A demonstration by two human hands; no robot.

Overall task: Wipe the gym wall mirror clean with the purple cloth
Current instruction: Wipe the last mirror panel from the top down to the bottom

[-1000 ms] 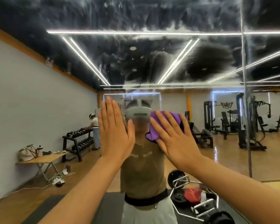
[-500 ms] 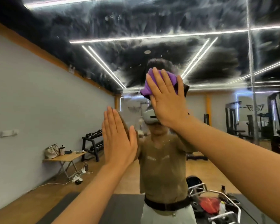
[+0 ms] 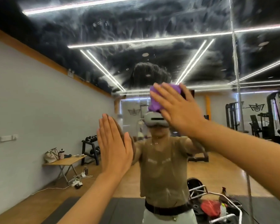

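Two bare forearms reach up and forward from the bottom of the view. The left hand (image 3: pixel 114 146) lies flat with straight fingers held together, its palm against the large glass wall mirror (image 3: pixel 152 29). The right hand (image 3: pixel 176 107) is higher and spread flat, its straight fingers pressing the crumpled purple cloth (image 3: pixel 153 104) against the glass at head height. The cloth bunches out above and to the left of the fingers. White smears streak the upper glass above the cloth. In the reflection stands a person in an olive T-shirt (image 3: pixel 163 167), with a light wooden folding table (image 3: pixel 66 161) and a black dumbbell rack (image 3: pixel 90 149) along the grey wall.
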